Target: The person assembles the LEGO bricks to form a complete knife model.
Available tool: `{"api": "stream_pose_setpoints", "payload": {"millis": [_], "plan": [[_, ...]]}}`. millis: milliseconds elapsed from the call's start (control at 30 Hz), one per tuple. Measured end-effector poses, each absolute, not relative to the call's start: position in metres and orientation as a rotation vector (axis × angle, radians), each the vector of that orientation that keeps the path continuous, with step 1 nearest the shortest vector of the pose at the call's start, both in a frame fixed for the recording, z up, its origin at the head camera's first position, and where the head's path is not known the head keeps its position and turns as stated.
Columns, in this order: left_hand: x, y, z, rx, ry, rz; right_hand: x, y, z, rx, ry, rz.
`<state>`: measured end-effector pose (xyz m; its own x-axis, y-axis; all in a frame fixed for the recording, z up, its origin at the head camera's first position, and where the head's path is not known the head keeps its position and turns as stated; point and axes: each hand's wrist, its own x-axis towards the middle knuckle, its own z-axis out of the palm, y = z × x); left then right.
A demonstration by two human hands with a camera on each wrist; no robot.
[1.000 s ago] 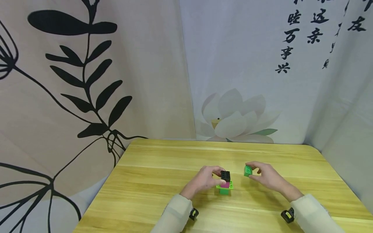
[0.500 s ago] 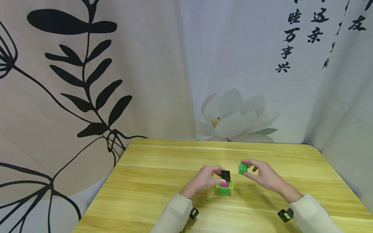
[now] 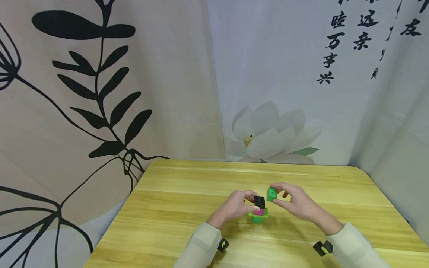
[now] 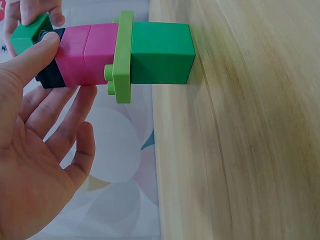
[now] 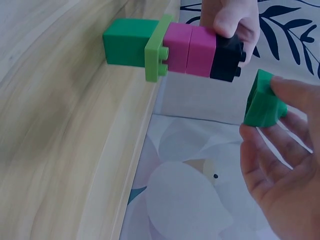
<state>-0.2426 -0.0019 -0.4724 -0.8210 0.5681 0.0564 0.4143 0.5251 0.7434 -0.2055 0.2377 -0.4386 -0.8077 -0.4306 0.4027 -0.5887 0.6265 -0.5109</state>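
A small block tower stands upright on the table: a green block [image 4: 162, 52] at the bottom, a lime plate [image 4: 123, 57] wider than the rest, two magenta bricks [image 5: 201, 52], and a black brick [image 3: 259, 201] with studs on top. My left hand [image 3: 232, 204] pinches the tower's top around the black brick, thumb at the near side. Between thumb and fingertips my right hand [image 3: 301, 203] holds a loose green brick [image 5: 264, 102], tilted, with sloped sides. In the head view this brick is just right of the black one and slightly higher; the right wrist view shows a gap between them.
The wooden table [image 3: 187, 186] spreads around the tower, its far edge meeting a hanging cloth [image 3: 174, 93] printed with plants and characters. A black wrist device [image 3: 323, 248] sits by the right cuff, another wrist device [image 3: 222, 245] by the left.
My right hand has moved left with the green brick, bringing it close to the tower's top and tilting it. The left hand and the tower have stayed in place.
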Motion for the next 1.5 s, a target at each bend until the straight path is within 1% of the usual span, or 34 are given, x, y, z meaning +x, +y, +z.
{"api": "stream_pose_setpoints", "payload": {"millis": [600,1000,1500], "plan": [[-0.241,-0.002,-0.471,0.840,2.562,1.202,-0.207,0.217,-0.439,0.877,-2.608,0.970],[-0.239,-0.001,-0.473,0.860,2.585,1.184,-0.208,0.212,-0.440,0.908,-2.638,1.018],[-0.241,-0.001,-0.475,0.830,2.522,1.281,-0.211,0.206,-0.443,0.979,-2.601,1.047]]}}
